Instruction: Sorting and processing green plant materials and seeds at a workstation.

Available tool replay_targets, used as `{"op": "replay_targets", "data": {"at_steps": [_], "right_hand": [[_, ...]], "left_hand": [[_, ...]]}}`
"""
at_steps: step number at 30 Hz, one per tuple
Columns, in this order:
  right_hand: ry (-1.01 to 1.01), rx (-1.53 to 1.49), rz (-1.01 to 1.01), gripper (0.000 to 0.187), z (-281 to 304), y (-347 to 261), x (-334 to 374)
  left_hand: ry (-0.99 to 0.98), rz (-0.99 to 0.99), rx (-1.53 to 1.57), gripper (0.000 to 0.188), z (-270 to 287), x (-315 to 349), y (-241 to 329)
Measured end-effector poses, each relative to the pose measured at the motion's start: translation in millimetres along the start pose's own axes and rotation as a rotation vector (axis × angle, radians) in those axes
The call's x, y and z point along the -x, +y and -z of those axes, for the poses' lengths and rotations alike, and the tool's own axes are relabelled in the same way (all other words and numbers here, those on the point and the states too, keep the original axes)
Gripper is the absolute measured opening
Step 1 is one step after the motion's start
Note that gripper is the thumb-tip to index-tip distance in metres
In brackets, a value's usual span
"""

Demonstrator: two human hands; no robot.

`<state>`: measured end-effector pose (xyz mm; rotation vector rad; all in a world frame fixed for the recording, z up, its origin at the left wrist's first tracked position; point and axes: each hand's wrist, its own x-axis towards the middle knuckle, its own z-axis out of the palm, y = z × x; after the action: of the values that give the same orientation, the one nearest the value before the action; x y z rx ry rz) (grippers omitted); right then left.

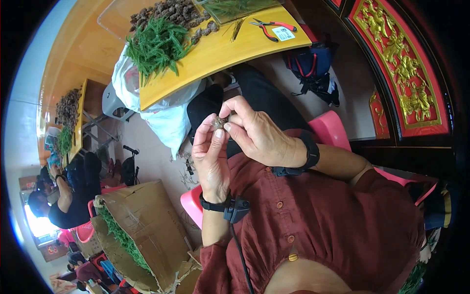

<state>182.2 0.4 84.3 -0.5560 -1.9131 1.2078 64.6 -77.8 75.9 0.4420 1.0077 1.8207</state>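
Above my lap, a small brown pine cone (219,123) is pinched between the fingertips of both hands. My left hand (211,157) closes on it from below and the left. From the right, my right hand (263,136) bends over it, thumb and fingers pressed to its side; those fingers cover part of the cone. Beyond my hands, the yellow table (215,59) bears a heap of green artificial pine sprigs (157,46) and a pile of brown pine cones (166,13). Some thin dark wires (237,29) lie near red-handled pliers (274,28).
White plastic bags (169,122) hang below the table's left side. An open cardboard box (144,225) with greenery stands on the floor at left. A co-worker (68,196) sits farther left. A dark bag (311,63) lies right of the table, near a carved red-and-gold panel (404,63).
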Motion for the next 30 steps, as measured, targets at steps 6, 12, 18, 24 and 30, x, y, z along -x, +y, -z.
{"op": "replay_targets", "data": {"at_steps": [6, 12, 18, 24, 30], "right_hand": [[0.001, -0.036, -0.002, 0.025, -1.1, 1.3, 0.7], [-0.033, 0.033, 0.018, 0.027, 0.8, 1.8, -0.6], [-0.019, -0.026, 0.004, 0.029, -0.2, 0.2, -1.1], [-0.087, -0.023, -0.032, 0.031, 4.5, -2.6, 0.0], [-0.033, -0.035, 0.007, 0.033, 2.1, 3.0, 1.7]], "left_hand": [[-0.004, -0.016, 0.003, 0.035, 2.3, -1.1, -0.8], [0.020, -0.180, -0.132, 0.032, -2.6, -0.6, 2.4], [0.017, -0.190, -0.168, 0.030, 1.2, -1.3, 1.4], [0.031, -0.287, -0.252, 0.031, 0.6, -2.4, -6.2], [0.023, -0.310, -0.304, 0.034, -0.5, -1.7, -8.9]]}}
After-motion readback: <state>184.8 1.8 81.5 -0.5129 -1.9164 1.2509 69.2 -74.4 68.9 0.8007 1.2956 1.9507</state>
